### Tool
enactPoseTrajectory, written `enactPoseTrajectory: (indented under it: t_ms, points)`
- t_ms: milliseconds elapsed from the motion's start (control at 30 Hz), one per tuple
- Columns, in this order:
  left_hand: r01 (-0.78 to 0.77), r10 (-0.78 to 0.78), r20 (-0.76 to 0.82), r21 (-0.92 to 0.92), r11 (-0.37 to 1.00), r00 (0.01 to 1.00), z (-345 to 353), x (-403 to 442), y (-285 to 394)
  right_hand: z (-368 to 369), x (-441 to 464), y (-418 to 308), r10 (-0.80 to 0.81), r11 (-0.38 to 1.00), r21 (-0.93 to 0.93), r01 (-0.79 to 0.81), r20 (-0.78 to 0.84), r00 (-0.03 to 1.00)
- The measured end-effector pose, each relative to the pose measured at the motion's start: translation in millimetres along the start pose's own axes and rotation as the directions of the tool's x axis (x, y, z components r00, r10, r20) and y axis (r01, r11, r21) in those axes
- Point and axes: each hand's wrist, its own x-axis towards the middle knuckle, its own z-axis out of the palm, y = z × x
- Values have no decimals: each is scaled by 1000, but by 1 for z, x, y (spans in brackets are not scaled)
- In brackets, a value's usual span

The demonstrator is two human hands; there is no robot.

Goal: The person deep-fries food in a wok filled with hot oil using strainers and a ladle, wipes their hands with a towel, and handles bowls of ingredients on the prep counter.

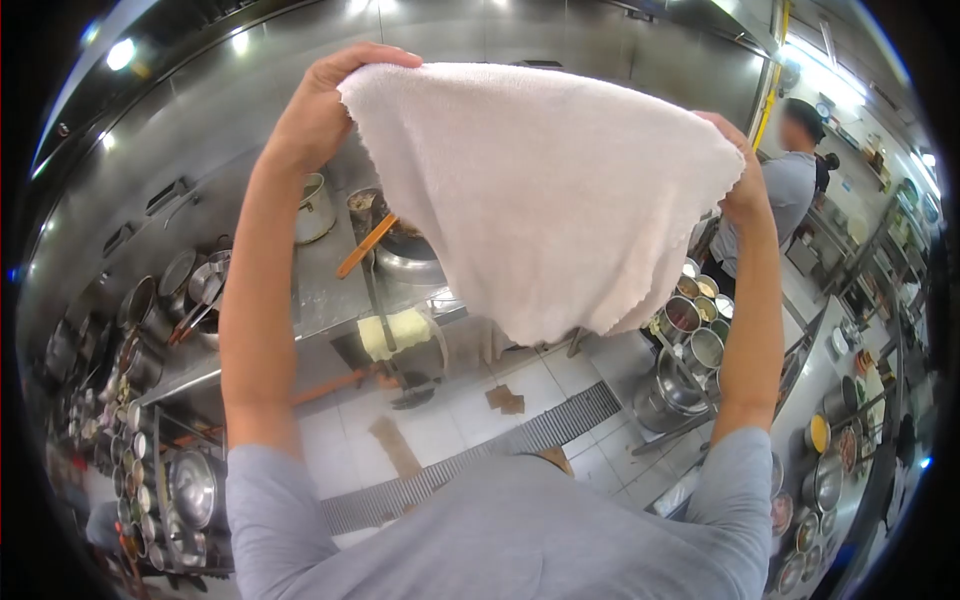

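Stainless steel wall panels (pixel 620 45) were fitted behind the work area, and a metal surface (pixel 325 272) was installed along them. A tall pot (pixel 315 212) and a wok (pixel 405 246) were placed on this surface, the wok being partly hidden by the pale cloth. An orange-brown handle (pixel 368 245) was positioned at the wok's left side. Pans (pixel 180 275) were crowded together at the left end.

White floor tiles (pixel 350 430) were crossed by a slotted drain cover (pixel 540 438), near which a flat brown piece (pixel 505 400) was located. Round containers (pixel 706 348) were grouped on the right; a co-worker (pixel 790 195) in a grey top was seen beyond them.

The pale cloth (pixel 540 200) was held raised before the body, spread between both hands with the arms extended. Its upper left corner was grasped by the left hand (pixel 320 105), fingers folded over the top edge. Its upper right corner was gripped by the right hand (pixel 742 195), partly covered by the fabric. The top edge was slanted downward to the right; the scalloped lower edge was left hanging in loose folds. Open floor was provided between the surface's front edge and the containers.
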Motion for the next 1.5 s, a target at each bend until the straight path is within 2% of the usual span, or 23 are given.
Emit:
enactPoseTrajectory:
  t_ms: [67,167,233,367,400,433,567,667,700,733,767,800,867,933,1000,1067,1167,1233,1267,1300,1367,1433,1500]
  points:
    - [44,-45,-7,-112,993,999,18,-5,-6,-7,-9,17,28,998,49,-29,16,999]
    - [385,-476,-135,-420,822,869,70,-9,-18,-12,-27,36,268,920,-327,-215,127,955]
    - [505,-572,-222,-296,811,789,96,-14,-51,-2,-38,49,371,855,-440,-274,151,916]
    - [416,-409,-97,73,906,907,114,-17,-113,-21,-38,97,515,738,-596,-317,193,835]
    - [422,-493,204,310,852,846,116,-16,-119,-25,-34,110,519,737,-593,-326,187,834]
    - [337,-590,450,524,782,670,121,-17,-125,-22,-28,122,387,746,-612,-263,77,919]
    - [731,-757,302,219,647,580,175,-28,-178,-5,-65,140,-355,333,-937,-105,-227,907]
    - [699,-770,171,335,632,614,210,-43,-179,73,-171,186,-440,618,-706,-345,-674,593]
    - [647,-678,232,201,735,698,221,-57,-199,96,-212,246,-438,758,-623,-193,-706,557]
    - [588,-579,285,61,806,764,234,-78,-221,127,-251,279,-183,816,-464,-345,-773,608]
    - [634,-622,274,53,771,733,247,-90,-211,147,-267,284,335,872,61,-486,-798,501]
    - [678,-662,271,44,734,699,258,-100,-200,159,-284,287,767,630,551,-548,-551,328]
    - [733,-710,308,58,678,633,267,-120,-202,146,-290,320,858,514,425,-745,-240,454]
    - [813,-764,296,-83,577,573,257,-129,-206,110,-253,330,762,617,-21,-787,-233,604]
    - [897,-837,348,-293,331,423,232,-121,-194,62,-206,317,604,684,592,-427,-130,786]
    - [920,-878,314,-271,282,361,220,-91,-134,61,-171,245,424,716,693,-84,-336,841]
    - [704,-690,179,-27,709,702,219,-87,-122,95,-240,275,275,960,150,-235,-660,699]
    - [592,-545,245,-209,778,802,247,-106,-130,119,-251,299,464,886,264,-382,-476,747]
    - [731,-639,400,-133,669,657,265,-115,-116,144,-247,295,567,799,416,-435,-276,776]
    - [511,-527,542,197,837,655,289,-130,-117,154,-244,293,564,735,504,-454,-80,822]
    - [276,-413,599,311,909,685,330,-178,-122,175,-217,284,583,505,713,-486,134,802]
    - [260,-343,583,225,939,736,328,-184,-109,187,-194,259,611,183,866,-465,270,744]
    - [233,-268,565,136,963,780,313,-161,-98,178,-177,223,538,134,940,-314,197,820]
